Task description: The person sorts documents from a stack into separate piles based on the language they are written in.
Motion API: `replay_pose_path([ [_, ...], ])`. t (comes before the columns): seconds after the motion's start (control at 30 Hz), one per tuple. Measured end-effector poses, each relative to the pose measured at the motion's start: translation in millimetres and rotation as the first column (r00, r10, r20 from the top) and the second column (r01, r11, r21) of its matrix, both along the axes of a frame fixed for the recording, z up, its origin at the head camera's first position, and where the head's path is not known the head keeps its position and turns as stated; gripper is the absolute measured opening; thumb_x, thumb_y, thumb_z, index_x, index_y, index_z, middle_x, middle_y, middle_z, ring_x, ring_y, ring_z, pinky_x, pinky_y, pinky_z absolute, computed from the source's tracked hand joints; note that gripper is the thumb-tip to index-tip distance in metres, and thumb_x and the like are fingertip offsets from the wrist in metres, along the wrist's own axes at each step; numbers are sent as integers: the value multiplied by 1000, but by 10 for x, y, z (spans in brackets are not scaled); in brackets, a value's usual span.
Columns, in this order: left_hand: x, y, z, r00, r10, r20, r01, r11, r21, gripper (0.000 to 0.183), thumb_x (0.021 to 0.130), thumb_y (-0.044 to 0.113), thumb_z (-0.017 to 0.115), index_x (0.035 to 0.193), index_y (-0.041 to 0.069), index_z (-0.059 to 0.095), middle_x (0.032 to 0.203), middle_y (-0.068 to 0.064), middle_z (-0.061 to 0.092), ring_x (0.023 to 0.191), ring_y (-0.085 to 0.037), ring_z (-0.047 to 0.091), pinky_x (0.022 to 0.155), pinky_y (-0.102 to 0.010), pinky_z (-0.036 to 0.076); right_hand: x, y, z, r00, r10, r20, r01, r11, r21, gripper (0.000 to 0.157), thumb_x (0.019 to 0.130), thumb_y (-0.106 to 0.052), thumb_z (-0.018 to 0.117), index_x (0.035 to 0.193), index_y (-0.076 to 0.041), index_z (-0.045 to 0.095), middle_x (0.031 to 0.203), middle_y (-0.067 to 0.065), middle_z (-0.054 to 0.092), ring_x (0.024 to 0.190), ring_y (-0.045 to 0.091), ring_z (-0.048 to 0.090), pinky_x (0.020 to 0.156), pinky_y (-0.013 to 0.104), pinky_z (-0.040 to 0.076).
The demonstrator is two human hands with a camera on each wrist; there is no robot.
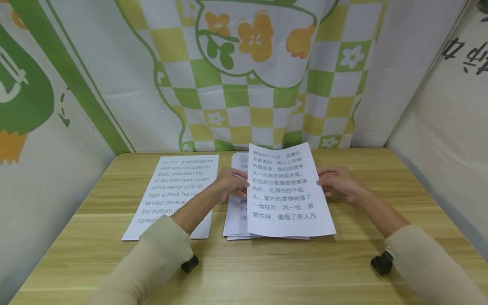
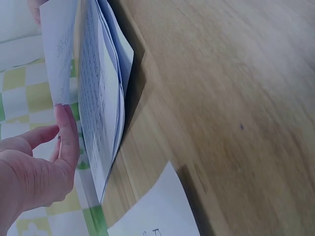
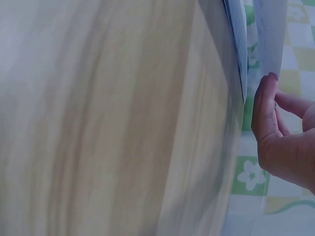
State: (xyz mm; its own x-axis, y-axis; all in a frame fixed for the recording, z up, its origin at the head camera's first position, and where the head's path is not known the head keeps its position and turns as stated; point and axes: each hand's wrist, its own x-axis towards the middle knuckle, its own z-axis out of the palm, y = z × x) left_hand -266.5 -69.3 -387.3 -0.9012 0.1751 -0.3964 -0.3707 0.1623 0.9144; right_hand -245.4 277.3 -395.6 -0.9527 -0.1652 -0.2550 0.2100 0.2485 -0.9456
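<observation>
A sheet of paper (image 1: 282, 190) printed with Chinese text is held up between both hands, its top edge bowed. My left hand (image 1: 232, 183) pinches its left edge, and my right hand (image 1: 338, 183) pinches the right edge. In the left wrist view the sheet (image 2: 59, 54) stands apart from the stack of papers (image 2: 101, 98) beneath, thumb and fingertips at its edge. In the right wrist view the right hand (image 3: 283, 130) grips the sheet's edge (image 3: 271, 39). The stack (image 1: 234, 216), with English text on top, is partly covered by the raised sheet.
Left of the stack lies another English-printed sheet (image 1: 179, 182), partly hidden under the left forearm. Everything lies on a wooden table (image 1: 274, 275). A checked, flowered cloth (image 1: 244, 97) hangs behind its far edge. Dark devices (image 1: 382, 262) sit at both cuffs.
</observation>
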Motion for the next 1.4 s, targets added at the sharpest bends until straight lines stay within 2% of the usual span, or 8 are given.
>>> replay_pose_path([
  [0.33,-45,190,-75,999,-38,-21,39,999,26,43,90,-13,64,132,-10,57,92,-21,71,69,-23,71,68,-32,67,-1,251,-58,1000,1,29,0,1000,-23,54,100,1,63,146,13,38,93,-4,74,85,9,70,73,29,65],
  [0.53,-49,309,-42,997,-63,-34,64,997,35,47,89,-14,62,136,-8,56,97,-23,72,71,-23,71,73,-32,66,13,403,-33,1000,6,16,-6,1000,-18,51,101,0,63,144,13,39,92,-7,74,86,8,71,75,29,65],
  [0.87,-40,508,-86,995,-91,-50,95,993,68,58,88,-17,62,143,-4,51,106,-27,72,76,-26,73,75,-36,67,9,616,-33,1000,14,24,-13,1000,-27,32,100,1,64,130,2,54,91,-7,75,86,9,72,76,29,65],
  [1.03,-31,608,-115,994,-93,-61,98,992,83,59,86,-17,63,143,-4,52,103,-27,73,76,-27,74,75,-36,67,5,743,-19,999,25,32,-24,999,-21,23,100,-1,64,122,-8,58,92,-7,75,87,9,72,74,29,65],
  [1.23,-22,744,-133,993,-99,-65,104,992,77,56,87,-14,64,141,-4,54,99,-26,74,77,-27,75,74,-36,67,14,889,-3,998,37,43,-36,999,-25,21,101,-2,64,118,-12,60,94,-7,75,88,10,72,75,30,65],
  [1.4,2,860,-142,994,-102,-50,105,993,62,53,88,-12,64,139,-3,55,91,-23,74,69,-24,73,67,-34,67,21,1012,-2,997,46,57,-45,999,-16,21,101,-3,64,119,-14,60,96,-7,75,90,10,72,77,31,65],
])
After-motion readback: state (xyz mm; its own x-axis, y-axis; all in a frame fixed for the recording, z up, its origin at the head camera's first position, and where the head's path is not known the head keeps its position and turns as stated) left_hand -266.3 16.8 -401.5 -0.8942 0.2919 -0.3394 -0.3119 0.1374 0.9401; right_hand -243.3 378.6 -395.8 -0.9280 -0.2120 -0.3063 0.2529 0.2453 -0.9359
